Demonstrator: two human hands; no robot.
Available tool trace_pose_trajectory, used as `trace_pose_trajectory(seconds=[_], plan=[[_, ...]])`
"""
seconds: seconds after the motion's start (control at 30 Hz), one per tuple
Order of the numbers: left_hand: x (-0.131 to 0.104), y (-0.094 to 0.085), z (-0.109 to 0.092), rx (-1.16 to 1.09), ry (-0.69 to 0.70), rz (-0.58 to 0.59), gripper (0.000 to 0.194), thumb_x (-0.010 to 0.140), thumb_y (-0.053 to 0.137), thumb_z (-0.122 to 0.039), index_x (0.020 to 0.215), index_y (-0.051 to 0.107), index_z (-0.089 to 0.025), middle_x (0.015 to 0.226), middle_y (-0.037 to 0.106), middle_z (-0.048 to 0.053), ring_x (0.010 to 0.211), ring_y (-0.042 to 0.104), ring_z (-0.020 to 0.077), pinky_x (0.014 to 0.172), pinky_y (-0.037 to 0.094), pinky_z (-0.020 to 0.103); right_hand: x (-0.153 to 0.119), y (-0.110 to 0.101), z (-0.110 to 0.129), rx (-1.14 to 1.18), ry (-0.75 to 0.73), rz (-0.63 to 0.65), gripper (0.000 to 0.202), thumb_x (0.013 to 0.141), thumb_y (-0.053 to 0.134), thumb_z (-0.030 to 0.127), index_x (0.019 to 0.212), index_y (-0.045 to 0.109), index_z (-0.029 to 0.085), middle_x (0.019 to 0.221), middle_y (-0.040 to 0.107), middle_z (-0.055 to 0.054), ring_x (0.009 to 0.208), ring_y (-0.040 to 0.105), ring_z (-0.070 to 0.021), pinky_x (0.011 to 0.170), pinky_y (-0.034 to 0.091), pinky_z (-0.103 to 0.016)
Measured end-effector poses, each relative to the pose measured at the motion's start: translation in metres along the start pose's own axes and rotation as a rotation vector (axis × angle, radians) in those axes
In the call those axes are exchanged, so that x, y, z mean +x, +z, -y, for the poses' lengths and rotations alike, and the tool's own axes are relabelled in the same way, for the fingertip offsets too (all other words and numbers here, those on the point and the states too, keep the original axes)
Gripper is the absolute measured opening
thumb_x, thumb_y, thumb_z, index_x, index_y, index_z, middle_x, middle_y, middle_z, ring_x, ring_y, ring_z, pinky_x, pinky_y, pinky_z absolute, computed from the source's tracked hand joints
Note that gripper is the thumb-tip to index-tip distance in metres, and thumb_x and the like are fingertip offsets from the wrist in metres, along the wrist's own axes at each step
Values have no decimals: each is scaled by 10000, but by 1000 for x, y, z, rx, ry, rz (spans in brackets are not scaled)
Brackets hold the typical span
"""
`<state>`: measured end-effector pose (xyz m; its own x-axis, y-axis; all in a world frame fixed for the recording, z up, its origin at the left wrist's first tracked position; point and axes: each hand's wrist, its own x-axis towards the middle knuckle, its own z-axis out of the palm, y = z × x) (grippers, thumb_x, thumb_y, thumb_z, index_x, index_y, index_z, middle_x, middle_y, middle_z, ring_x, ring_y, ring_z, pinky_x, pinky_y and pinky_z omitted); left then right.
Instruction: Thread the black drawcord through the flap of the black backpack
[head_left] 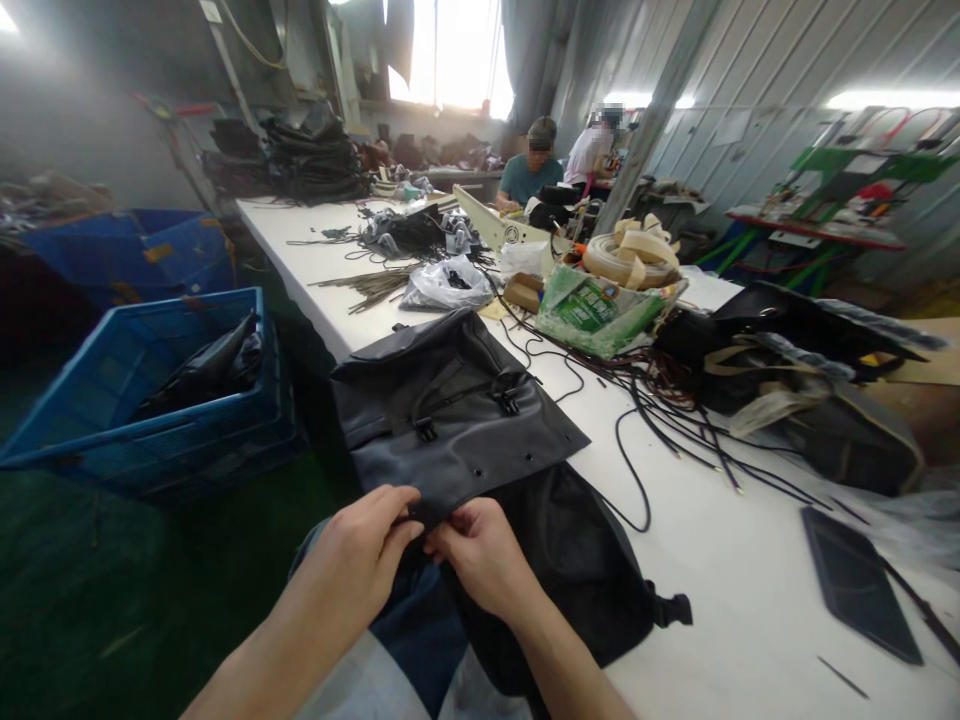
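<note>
A black bag (450, 400) of smooth, leather-like material lies over the table's near edge and hangs toward my lap. Its flap shows small eyelets, a cord and dark cord fittings. My left hand (375, 535) pinches the flap's near edge between thumb and fingers. Close beside it, my right hand (476, 550) grips the same edge, fingers curled. Whatever small part may sit between the fingertips is hidden. Under my right forearm spreads another black section (577, 560), with a plastic buckle (671, 608) at its right end.
Black cords (675, 420) trail across the white table (720, 590). A phone-like dark slab (862, 580) lies at right. Behind are a green bag (592, 310) with webbing rolls and a clear plastic bag (450, 285). Blue crates (150, 430) stand left. Two people work farther back.
</note>
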<state>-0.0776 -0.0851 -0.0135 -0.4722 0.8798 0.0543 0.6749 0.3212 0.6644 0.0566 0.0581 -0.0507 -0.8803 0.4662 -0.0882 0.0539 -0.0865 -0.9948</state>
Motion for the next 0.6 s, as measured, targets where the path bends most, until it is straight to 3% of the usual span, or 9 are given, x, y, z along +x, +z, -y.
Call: trace_pose_trajectory(seconds=[0.13,0.23,0.43,0.5,0.6], plan=[[-10,-13,14,41,-116,42,505,998,563,-192,1501,602,-227,1268,727,103,1032,745,271,960,601,493,-9,-31,16,-627,-221,-288,238,1003,580,206,855,766,212,866,731,-76,793,646,-235,735,441,-336],[-21,-17,25,46,-170,89,593,958,565,-211,1551,569,-203,1251,718,121,993,746,276,924,622,501,-22,-69,26,-840,-278,-468,228,1047,539,253,1007,764,244,981,754,-95,877,693,-269,808,475,-370],[-34,-16,28,-75,-207,126,704,880,664,-244,1576,564,-225,1216,731,113,810,731,226,765,652,415,-47,-141,29,-698,-86,-777,281,968,679,494,1036,806,253,872,801,-71,735,685,-259,736,510,-388],[-34,-18,25,-91,-187,110,677,886,696,-261,1556,597,-255,1169,745,100,805,734,227,718,649,379,-52,-156,27,-543,-44,-872,343,915,760,527,1082,827,236,867,799,-67,745,685,-240,712,516,-363],[-31,-26,22,-80,-136,11,583,938,704,-316,1515,642,-260,1145,745,94,784,720,216,706,643,362,-56,-169,23,-240,-93,-995,418,831,877,508,1135,830,224,863,764,-49,733,636,-180,618,477,-282]])
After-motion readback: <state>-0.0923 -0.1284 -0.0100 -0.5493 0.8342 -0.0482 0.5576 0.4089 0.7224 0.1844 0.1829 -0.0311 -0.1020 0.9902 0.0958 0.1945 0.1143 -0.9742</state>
